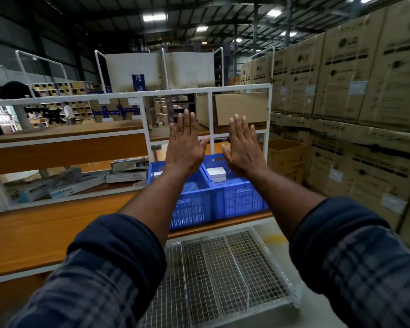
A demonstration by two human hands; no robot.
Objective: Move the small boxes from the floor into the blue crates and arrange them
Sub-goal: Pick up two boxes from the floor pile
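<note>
Overhead, both hands, left (184, 140) and right (243, 144), stretched flat, fingers up, empty, above two blue crates (237, 200) sitting side by side on the desk (45, 230).

my left hand (184, 143) and right hand (243, 147) are bare, no gloves, no rings or watch that i can see. my forearms are bare too. i wear a checked shirt in dark navy with paler grey-blue lines crossing it. both sleeves (118, 247) are rolled back near the elbows into thick folded cuffs that show plain dark navy cloth.
</note>
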